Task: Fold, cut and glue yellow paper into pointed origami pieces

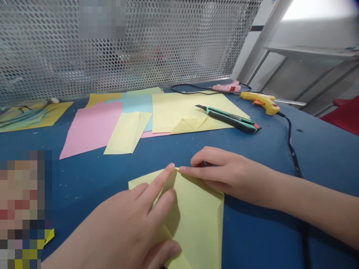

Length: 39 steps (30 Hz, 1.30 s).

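Observation:
A sheet of pale yellow paper [200, 220] with folds lies on the blue table in front of me, its near part running out of view. My left hand [140, 216] rests on its left side, fingers spread, one fingertip at the top edge and the thumb lower down. At the same top edge, my right hand [227, 172] grips the folded margin, with the index fingertip close to the left fingertip and the other fingers bent. Part of the right thumb and the paper under my left palm are hidden.
Behind are a pink sheet [92, 125], a folded yellow slip [127, 132], and stacked yellow sheets [168, 108] carrying a utility knife with its blade out [231, 119]. Yellow [260, 101] and pink [226, 87] glue guns trail cables at right. A perforated metal panel [168, 45] stands behind.

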### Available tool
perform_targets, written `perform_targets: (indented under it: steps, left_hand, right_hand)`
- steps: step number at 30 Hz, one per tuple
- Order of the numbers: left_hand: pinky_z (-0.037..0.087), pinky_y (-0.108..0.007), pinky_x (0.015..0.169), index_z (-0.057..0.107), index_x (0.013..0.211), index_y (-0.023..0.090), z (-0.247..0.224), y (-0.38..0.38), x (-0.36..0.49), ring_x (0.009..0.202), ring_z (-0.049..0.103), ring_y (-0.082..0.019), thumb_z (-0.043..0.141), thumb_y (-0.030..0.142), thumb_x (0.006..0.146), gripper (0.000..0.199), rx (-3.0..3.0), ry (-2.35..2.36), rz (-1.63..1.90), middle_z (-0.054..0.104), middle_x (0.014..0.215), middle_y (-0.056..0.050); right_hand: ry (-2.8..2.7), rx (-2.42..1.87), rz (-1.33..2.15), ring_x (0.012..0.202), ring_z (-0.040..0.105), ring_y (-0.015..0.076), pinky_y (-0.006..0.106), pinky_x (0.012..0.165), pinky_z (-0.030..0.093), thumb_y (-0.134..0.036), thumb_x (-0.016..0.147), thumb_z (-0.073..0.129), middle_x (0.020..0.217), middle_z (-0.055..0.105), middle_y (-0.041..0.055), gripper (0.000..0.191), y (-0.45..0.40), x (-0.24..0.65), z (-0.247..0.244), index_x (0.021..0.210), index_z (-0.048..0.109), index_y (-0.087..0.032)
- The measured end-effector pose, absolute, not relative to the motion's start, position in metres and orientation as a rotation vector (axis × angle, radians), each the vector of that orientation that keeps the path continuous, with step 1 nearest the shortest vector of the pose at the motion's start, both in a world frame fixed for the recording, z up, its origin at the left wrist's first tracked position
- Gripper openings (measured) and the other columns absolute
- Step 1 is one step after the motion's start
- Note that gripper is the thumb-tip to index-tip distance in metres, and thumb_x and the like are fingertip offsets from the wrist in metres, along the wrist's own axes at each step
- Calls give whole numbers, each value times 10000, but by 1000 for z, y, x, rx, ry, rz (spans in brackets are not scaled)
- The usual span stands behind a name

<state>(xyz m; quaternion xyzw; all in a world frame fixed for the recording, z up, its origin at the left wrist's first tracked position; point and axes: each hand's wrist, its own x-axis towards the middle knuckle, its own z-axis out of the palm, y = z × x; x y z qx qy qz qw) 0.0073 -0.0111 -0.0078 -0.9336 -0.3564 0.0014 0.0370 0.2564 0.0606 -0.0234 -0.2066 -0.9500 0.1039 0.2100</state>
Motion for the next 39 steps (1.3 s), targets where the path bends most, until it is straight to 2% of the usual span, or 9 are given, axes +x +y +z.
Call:
perform_targets:
  steps: [3,6,11,20,25,30,32,36,39]
  left_hand:
    - [559,-359,595,584,1174,196,-17,-10,2,782,690,-233,472,356,855,374,-2881,-1039,-112,292,1589,-122]
    - [564,-365,631,572,1174,207,-17,-7,2,807,684,-231,449,376,898,346,-2913,-1045,-98,294,1591,-106]
    - [560,-382,634,565,1167,223,-16,-6,4,817,671,-243,456,399,899,339,-2935,-1051,-84,314,1584,-109]
    - [547,-403,700,542,1240,186,-24,-9,2,863,655,-256,473,384,865,430,-2861,-984,-115,287,1585,-164]
    - [563,-394,674,552,1259,136,-18,-9,10,864,671,-267,529,339,796,505,-2803,-951,21,393,1524,-195]
    - [562,-380,698,546,1270,149,-13,-9,10,911,678,-257,510,335,818,490,-2804,-977,83,383,1535,-172]
    - [548,-386,741,482,1350,137,-17,-8,6,968,673,-268,455,365,852,549,-2815,-990,-88,395,1534,-147]
    - [511,-345,811,168,1544,105,-28,-7,-2,1118,629,-255,341,408,935,702,-2821,-1020,-248,444,1511,-93]
    - [507,-352,805,114,1559,102,-32,-10,-5,1074,644,-263,319,417,951,715,-2807,-1017,-226,445,1509,-108]
  right_hand:
    - [-2647,-456,155,903,572,163,273,852,535,-91,994,415,997,678,117,303,62,256,-21,1193,642,-74]
    - [-2678,-376,100,1040,563,194,310,957,501,-70,994,410,1123,694,150,297,63,256,-18,1160,651,-18]
    - [-2787,-380,120,1182,548,218,350,958,502,-68,1006,375,1296,651,143,337,64,260,-14,1222,630,-21]
    - [-2781,-357,50,1140,583,200,346,918,469,-111,1034,345,1260,683,90,359,68,264,-14,1205,660,-86]
    - [-2782,-345,-6,1147,581,197,343,946,429,-98,1034,329,1275,676,73,366,67,263,-12,1206,651,-69]
    - [-2776,-321,87,1137,586,186,331,935,443,-147,1044,362,1173,723,71,338,71,266,-11,1158,675,-91]
    - [-2776,-284,58,1118,597,177,336,924,446,-151,1048,353,1147,734,70,348,71,268,-9,1106,693,-108]
    - [-2782,-237,-27,1119,601,170,347,906,444,-136,1053,312,1089,753,76,385,71,270,-5,1095,694,-107]
    - [-2789,-218,-57,1111,601,174,350,904,440,-134,1049,326,1091,752,72,370,71,269,-4,1098,691,-99]
